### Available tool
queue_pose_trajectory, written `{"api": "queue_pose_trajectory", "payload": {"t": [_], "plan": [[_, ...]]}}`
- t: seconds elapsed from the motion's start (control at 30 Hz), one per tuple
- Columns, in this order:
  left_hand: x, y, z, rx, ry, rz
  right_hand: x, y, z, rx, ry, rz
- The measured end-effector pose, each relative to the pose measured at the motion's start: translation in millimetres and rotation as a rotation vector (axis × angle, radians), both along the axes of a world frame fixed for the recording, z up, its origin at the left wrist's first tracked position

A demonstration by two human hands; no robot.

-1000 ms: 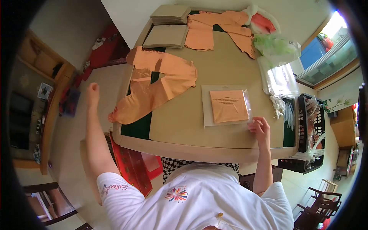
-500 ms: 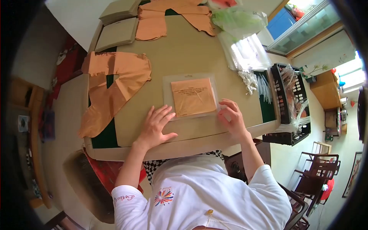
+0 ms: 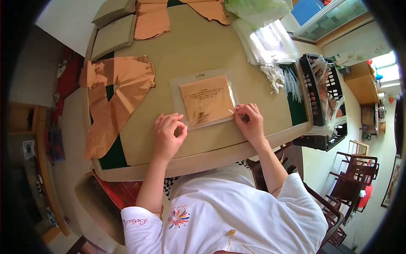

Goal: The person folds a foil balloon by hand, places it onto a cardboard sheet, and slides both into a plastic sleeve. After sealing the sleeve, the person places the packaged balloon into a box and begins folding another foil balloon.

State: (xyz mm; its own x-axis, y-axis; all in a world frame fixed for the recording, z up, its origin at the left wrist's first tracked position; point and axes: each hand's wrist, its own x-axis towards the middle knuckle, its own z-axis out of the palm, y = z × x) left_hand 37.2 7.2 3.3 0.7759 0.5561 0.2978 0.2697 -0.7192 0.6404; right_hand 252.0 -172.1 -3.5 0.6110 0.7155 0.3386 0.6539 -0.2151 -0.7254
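A clear plastic bag (image 3: 173, 86) with a hang hole lies flat on the table in front of me. In it sits a folded orange-copper foil sheet (image 3: 207, 95), with dark print showing over it. At the bag's lower right edge, my right hand (image 3: 251, 125) is closed in a pinch. A thin white strip (image 3: 231, 111) shows at its fingertips. Left of the bag, my left hand (image 3: 169, 135) hovers with fingers curled and thumb and forefinger meeting in a ring; nothing shows between them.
Copper foil balloons (image 3: 120, 91) lie flat at left and at the back. Stacks of grey-beige packs (image 3: 112, 36) stand back left. Back right are clear bags (image 3: 270, 44), white string bundles (image 3: 274, 78) and clear straws (image 3: 292, 84). A black crate (image 3: 323, 97) stands beyond the table's right edge.
My left hand has lifted off the table by the bag and curled its fingers. My right hand has closed into a pinch at the bag's right edge, where a white strip now shows.
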Motion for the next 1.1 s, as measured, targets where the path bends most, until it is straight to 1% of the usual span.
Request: {"api": "queue_pose_trajectory", "payload": {"t": [0.13,0.33,0.43,0.53,0.57,0.63,0.67,0.7,0.73,0.83,0.87,0.93,1.0,1.1], "plan": [[7,-2,1,0.045,-0.01,0.028,-1,3,2,-0.051,-0.078,-0.026],[8,-2,-4,0.002,-0.051,0.076,-1,5,-2,-0.018,-0.076,-0.079],[7,-2,-5,0.01,-0.088,0.102,4,3,-3,-0.007,-0.149,-0.11],[7,-3,-3,0.072,-0.107,0.088,-4,11,-3,-0.014,-0.345,-0.262],[7,-3,-4,0.085,-0.115,0.086,-16,18,-11,0.124,0.062,-0.206],[8,-3,-8,0.084,-0.124,0.084,-51,24,-8,-0.057,-0.225,0.135],[8,-2,-10,0.071,-0.126,0.08,-69,27,-6,-0.105,-0.35,0.312],[8,-2,-13,0.06,-0.128,0.074,-88,31,-4,-0.188,-0.367,0.447],[8,-2,-14,0.065,-0.12,0.068,-99,35,-9,-0.218,-0.43,0.453],[9,-1,-13,0.078,-0.112,0.058,-85,22,-3,-0.266,-0.48,0.38],[9,-3,-12,0.076,-0.111,0.057,-73,14,-8,-0.321,-0.473,0.328],[9,-3,-14,0.091,-0.125,0.052,-44,-8,-12,-0.364,-0.38,0.199],[10,-1,-19,0.123,-0.151,0.048,-19,-25,-9,-0.418,-0.469,0.088],[12,0,-18,0.148,-0.121,0.038,-7,-34,-5,-0.404,-0.421,0.103]]}}
